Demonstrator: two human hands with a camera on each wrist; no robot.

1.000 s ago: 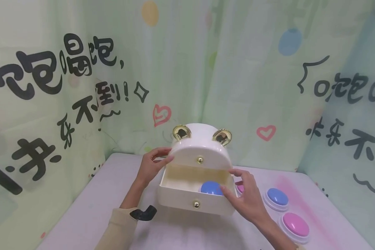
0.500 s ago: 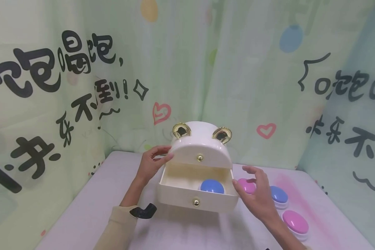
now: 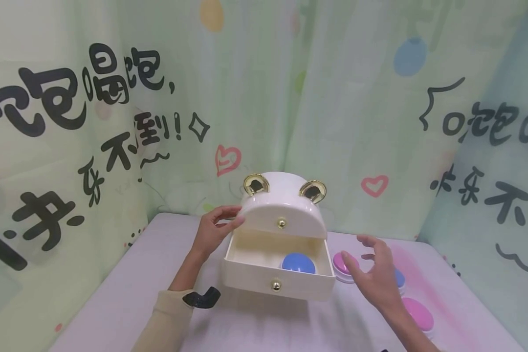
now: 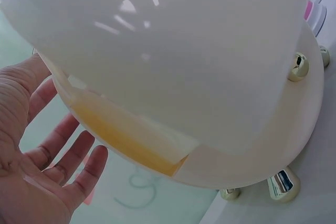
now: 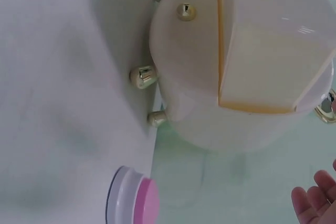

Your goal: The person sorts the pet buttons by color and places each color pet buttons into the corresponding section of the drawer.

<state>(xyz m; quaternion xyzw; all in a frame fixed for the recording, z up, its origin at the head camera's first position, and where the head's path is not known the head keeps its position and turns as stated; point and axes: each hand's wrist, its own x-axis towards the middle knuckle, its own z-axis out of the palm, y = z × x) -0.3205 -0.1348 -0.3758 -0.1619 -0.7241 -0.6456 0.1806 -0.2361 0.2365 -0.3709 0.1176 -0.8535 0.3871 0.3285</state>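
Observation:
A white box with gold ringed ears [image 3: 281,188] and a gold knob stands at mid-table. Its lower drawer [image 3: 251,276] is pulled out, holding a blue-domed button [image 3: 298,262] in its right part. With thumb and index fingertip my left hand [image 3: 211,232] touches the box's left side; the other fingers [image 4: 86,174] are spread loosely apart from it. My right hand [image 3: 378,276] is in the air right of the drawer, fingers loosely bent and holding nothing. A pink button on a white base [image 3: 343,266] lies between that hand and the drawer.
Partly behind my right hand and wrist are another blue button [image 3: 399,279] and a pink button [image 3: 418,314]. Green printed curtains [image 3: 334,122] enclose the white table [image 3: 127,293] at the back and sides. Small gold feet [image 5: 143,77] show under the box.
My right hand has moved right, from the drawer's right edge out over the table, uncovering the nearest pink button. The left hand and the drawer have stayed in place.

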